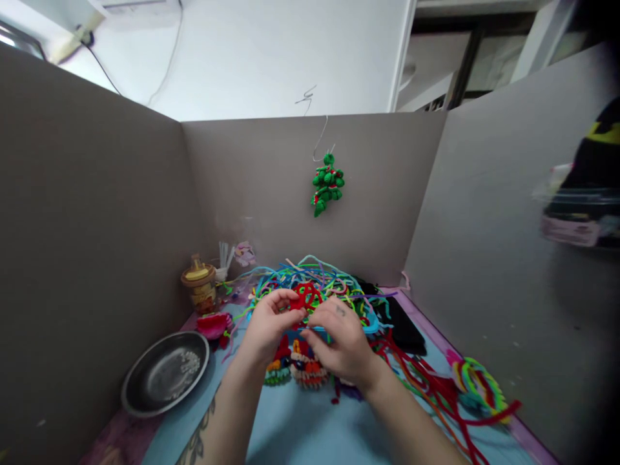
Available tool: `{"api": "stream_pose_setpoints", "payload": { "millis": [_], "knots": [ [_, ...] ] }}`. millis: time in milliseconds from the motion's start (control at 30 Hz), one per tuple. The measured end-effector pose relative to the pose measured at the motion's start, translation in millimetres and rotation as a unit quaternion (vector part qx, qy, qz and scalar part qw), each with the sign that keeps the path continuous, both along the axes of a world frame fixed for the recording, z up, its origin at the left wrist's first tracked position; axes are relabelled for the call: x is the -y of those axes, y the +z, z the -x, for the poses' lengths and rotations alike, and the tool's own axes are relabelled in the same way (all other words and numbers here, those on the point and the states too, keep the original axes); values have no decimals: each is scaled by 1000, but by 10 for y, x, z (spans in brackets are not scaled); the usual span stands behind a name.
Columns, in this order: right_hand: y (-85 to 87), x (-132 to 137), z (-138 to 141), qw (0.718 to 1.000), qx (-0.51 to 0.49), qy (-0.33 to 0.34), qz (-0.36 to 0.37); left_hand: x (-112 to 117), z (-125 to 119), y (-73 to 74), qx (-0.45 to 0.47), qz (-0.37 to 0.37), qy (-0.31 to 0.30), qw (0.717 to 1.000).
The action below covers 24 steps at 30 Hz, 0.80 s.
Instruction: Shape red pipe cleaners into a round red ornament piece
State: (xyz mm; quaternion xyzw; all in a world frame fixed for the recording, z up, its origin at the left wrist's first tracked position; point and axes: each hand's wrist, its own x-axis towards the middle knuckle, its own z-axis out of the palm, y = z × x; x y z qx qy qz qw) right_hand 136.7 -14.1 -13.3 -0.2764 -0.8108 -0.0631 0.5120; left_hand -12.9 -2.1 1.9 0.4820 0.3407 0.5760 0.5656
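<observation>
My left hand (269,323) and my right hand (340,340) meet over the blue mat, both with fingers pinched on a red pipe-cleaner piece (306,296) twisted into loops. Behind it lies a heap of coloured pipe cleaners (320,274). Just below my hands sit small finished multicoloured pipe-cleaner figures (295,371).
A metal bowl (165,374) with small beads stands at the left, a yellow-lidded jar (198,284) behind it. Red pipe cleaners (431,387) and a coiled rainbow piece (477,381) lie at the right. A green pipe-cleaner ornament (327,184) hangs on the cardboard back wall (271,187).
</observation>
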Motion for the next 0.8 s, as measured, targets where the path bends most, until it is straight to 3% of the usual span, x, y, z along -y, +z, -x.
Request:
{"api": "stream_pose_setpoints", "payload": {
  "millis": [100,233,433,633,733,800],
  "knots": [
    [-18,37,95,995,84,-50,-14,2,-16,13,17,17,12,1000],
    [-56,53,182,995,63,-70,-31,6,-35,17,30,24,18,999],
    [-62,94,206,997,65,41,30,-3,-29,11,55,40,21,997],
    [108,257,216,961,117,211,134,-47,17,-25,47,37,26,998],
    [182,269,123,944,118,235,198,-45,14,-29,31,24,32,999],
    [173,210,49,951,67,203,224,-30,-5,-15,12,6,45,999]
  ]
}}
